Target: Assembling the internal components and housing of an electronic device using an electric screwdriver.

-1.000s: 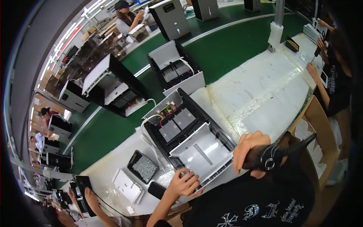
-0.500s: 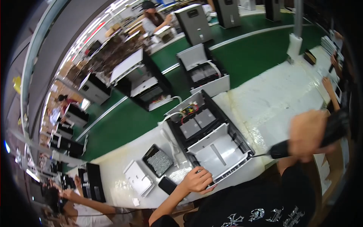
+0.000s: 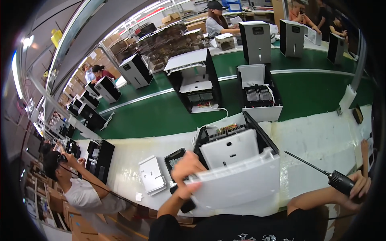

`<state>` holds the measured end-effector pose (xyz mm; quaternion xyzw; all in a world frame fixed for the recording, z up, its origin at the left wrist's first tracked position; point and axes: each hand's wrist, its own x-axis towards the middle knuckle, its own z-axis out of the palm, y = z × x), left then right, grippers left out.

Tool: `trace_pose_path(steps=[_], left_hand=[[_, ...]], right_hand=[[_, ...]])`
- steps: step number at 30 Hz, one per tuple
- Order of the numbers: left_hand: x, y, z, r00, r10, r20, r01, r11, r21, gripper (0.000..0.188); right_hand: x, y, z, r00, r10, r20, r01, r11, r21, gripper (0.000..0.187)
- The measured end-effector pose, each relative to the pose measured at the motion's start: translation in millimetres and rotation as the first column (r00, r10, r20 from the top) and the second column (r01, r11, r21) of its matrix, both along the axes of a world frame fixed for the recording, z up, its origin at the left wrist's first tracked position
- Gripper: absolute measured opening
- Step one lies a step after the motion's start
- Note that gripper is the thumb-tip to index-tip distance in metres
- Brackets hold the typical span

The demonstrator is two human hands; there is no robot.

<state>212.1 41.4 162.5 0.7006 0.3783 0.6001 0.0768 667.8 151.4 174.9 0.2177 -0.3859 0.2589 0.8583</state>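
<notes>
The white panel (image 3: 237,184) is blurred and covers the front of the black case (image 3: 233,140), so the case's near edge and whatever lies under the panel can't be made out. Left hand (image 3: 185,170) has the panel by its left edge, fingers curled over the top and thumb hidden behind it; the forearm rises from the lower edge, elbow bent. A dark flat thing just under that wrist is half hidden and I can't tell what it is. Right hand (image 3: 356,188) sits low at the right rim, closed around the black grip of a screwdriver (image 3: 321,172); its fingertips blur near the picture's edge. The driver's thin bit points up and left, tip in the air above the white surface (image 3: 321,136), clear of the panel. The case stands on that surface, its wiring showing at the back. Just left of it are a black tray (image 3: 175,158) of small parts, partly behind the left hand, and a white bracket (image 3: 152,174).
</notes>
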Motion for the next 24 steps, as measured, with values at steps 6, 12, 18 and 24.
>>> trace_pose_path(steps=[6,12,18,24], left_hand=[[-78,-10,21,0.569,0.063,0.820,0.060,0.991,-0.118,0.044],[-122,-28,74,0.565,0.062,0.823,-0.100,0.995,-0.007,0.055],[-174,-13,120,0.509,0.287,0.811,-0.423,0.904,-0.054,0.052],[-291,35,125,0.512,0.310,0.801,-0.502,0.865,-0.013,0.042]], right_hand=[[-22,16,-2,0.979,0.023,-0.203,-0.056,0.986,-0.158,0.023],[-24,31,-16,0.993,0.113,0.031,-0.108,0.985,-0.134,0.028],[-35,39,-20,0.995,0.088,0.037,-0.081,0.985,-0.152,0.028],[-66,31,-10,0.955,-0.142,-0.261,0.030,0.920,-0.391,0.029]])
